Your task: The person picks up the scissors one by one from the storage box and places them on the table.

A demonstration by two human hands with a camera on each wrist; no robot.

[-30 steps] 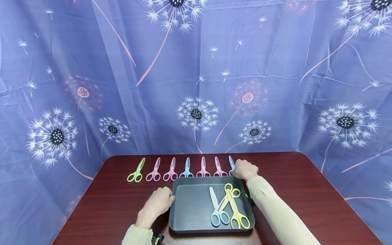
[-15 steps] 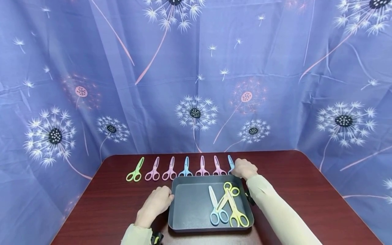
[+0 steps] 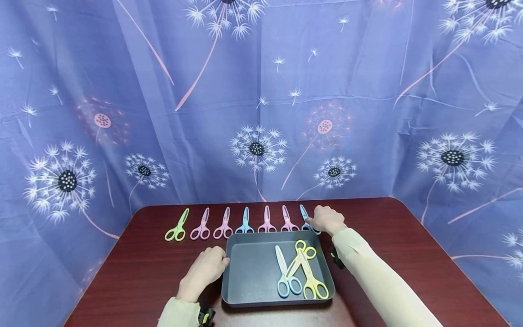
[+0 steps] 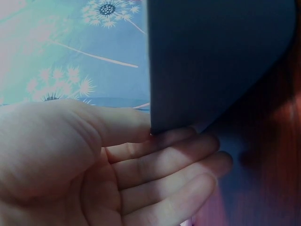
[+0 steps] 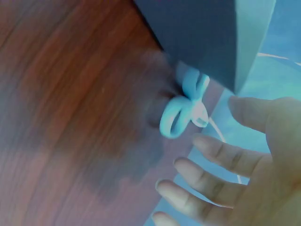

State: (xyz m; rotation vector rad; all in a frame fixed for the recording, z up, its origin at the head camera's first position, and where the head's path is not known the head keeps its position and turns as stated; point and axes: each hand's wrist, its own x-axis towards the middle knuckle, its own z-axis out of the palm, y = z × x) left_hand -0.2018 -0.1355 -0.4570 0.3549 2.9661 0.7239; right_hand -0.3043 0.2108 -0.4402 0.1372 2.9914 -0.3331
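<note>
My left hand [image 3: 205, 268] pinches the left wall of a dark grey tray [image 3: 249, 268] between thumb and fingers; the left wrist view shows the tray wall [image 4: 211, 56] there. Behind the tray's back right corner, my right hand [image 3: 328, 220] has its fingers loosely spread beside a pair of blue scissors [image 3: 304, 215]. In the right wrist view these scissors' handles [image 5: 171, 120] stand apart from the fingertips [image 5: 202, 141]. Inside the tray, toward its right side, lie light blue scissors [image 3: 281, 260] and two pairs of yellow scissors [image 3: 305, 268], overlapping one another.
Along the back of the dark red table [image 3: 376, 236] runs a row of scissors: green [image 3: 182, 221] at the far left, several pink [image 3: 205, 219], and another blue pair [image 3: 245, 218] mid-row. A blue dandelion-print curtain [image 3: 204, 150] hangs behind.
My right hand has shifted slightly off the rightmost blue scissors, whose handles now show more. The left hand stays on the tray. The whole head view has drifted slightly.
</note>
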